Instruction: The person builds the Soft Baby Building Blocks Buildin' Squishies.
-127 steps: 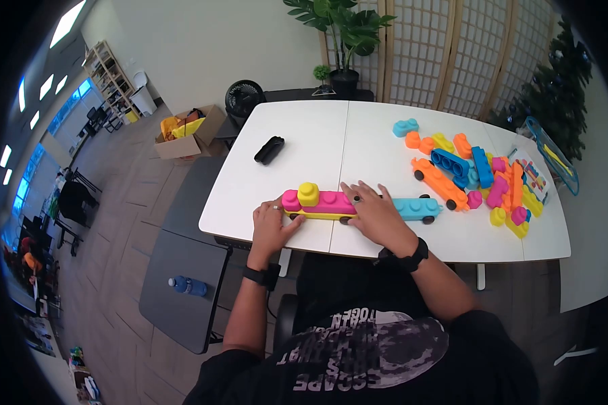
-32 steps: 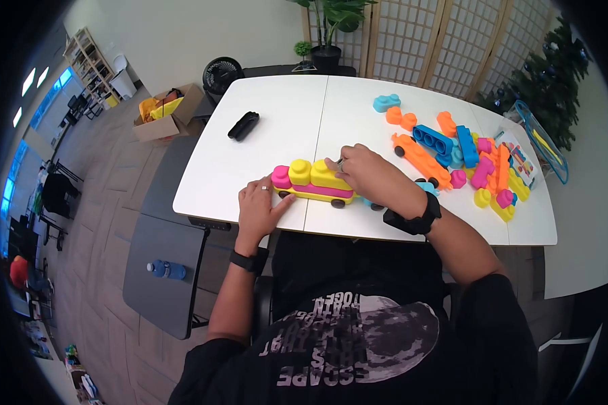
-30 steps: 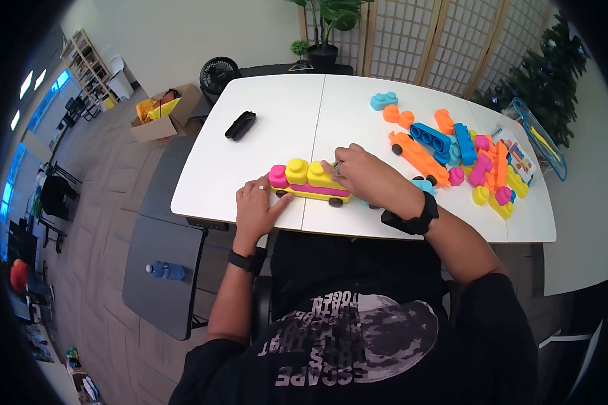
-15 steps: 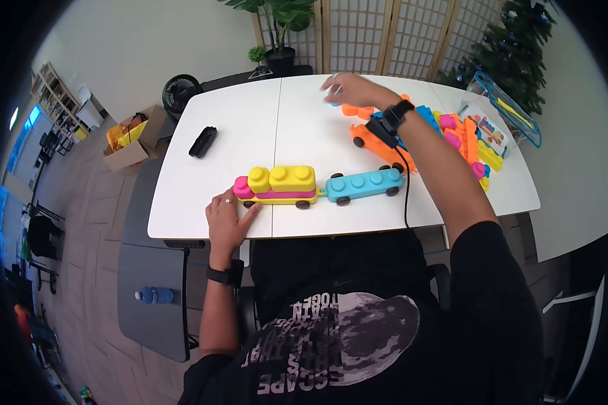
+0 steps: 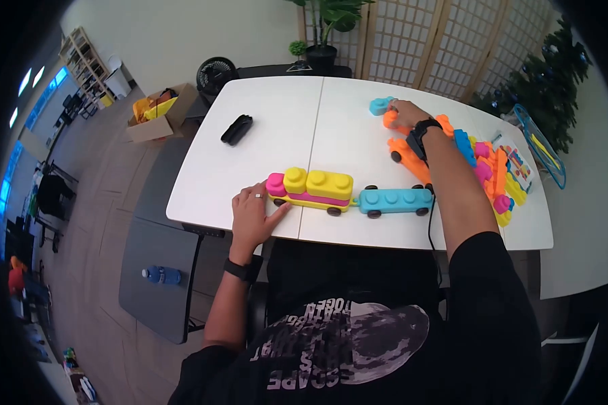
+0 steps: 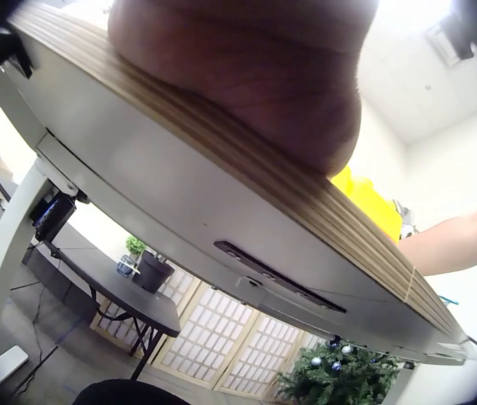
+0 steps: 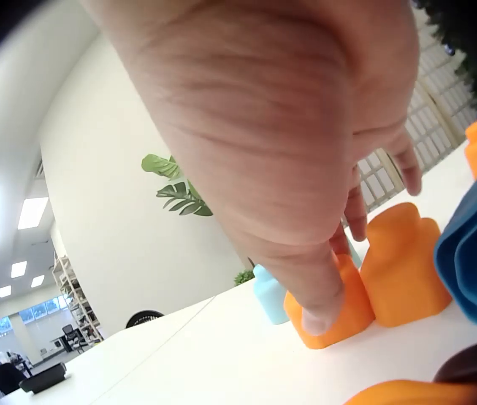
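In the head view my left hand rests at the left end of a yellow wheeled base, fingers by the pink block and thumb along its near side. A small yellow block and a longer yellow block top it. A light blue wheeled base adjoins its right end. At the back, my right hand is over the orange blocks. The right wrist view shows its thumb on the near face of an orange block, fingers behind, pinching it; another orange block stands alongside.
Beyond the right hand sits a light blue block. An orange wheeled base and a pile of mixed blocks lie to the right. A black case is at the back left. A cable hangs from the right wrist.
A long yellow block has been placed on the yellow base. My right hand let it go, reached to the back, then moved right onto the orange blocks. The left hand stays at the base's end.
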